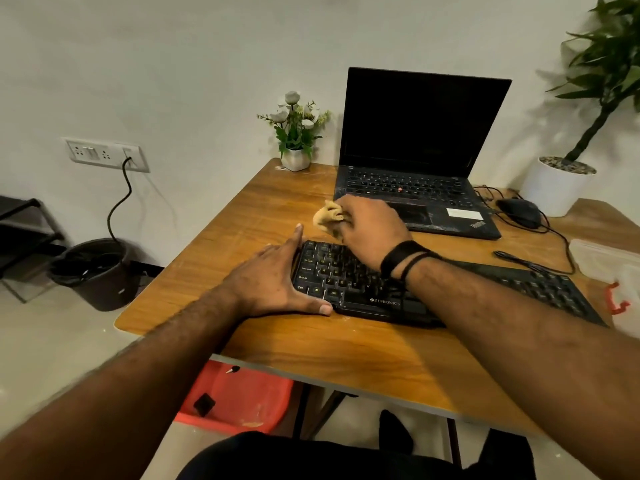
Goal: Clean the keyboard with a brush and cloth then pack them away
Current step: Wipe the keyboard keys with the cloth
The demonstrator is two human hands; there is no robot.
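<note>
A black keyboard (433, 289) lies across the middle of the wooden bench (346, 355), its left end nearest the centre of the view. The left hand (277, 282) rests flat against that left end, fingers straight and pointing toward 12 o'clock, thumb stretched along the keyboard's near edge; it grips nothing. The right hand (370, 230) reaches over the keyboard's upper left corner with its fingers curled round a crumpled tan cloth (327, 218), which bulges out at the hand's 9 o'clock side, just above the far left keys. A black band and cord circle the right wrist.

At 12 o'clock from the keyboard an open laptop (419, 161) with a dark screen stands on the bench, its palm rest dusty. A small white pot of flowers (297, 133) sits at 10 o'clock from the laptop. At 3 o'clock from the laptop lies a black mouse (519, 211), its cable looping toward the keyboard. A dark thin stick-like thing (512, 259) lies just beyond the keyboard's right part; whether it is the brush cannot be told. A clear plastic box (613, 268) with a red clip sits at the bench's right edge, and a large potted plant (568, 181) stands behind it.

On the floor at 9 o'clock stands a dark bin (97, 271); under the bench a red tub (239, 396) shows
</note>
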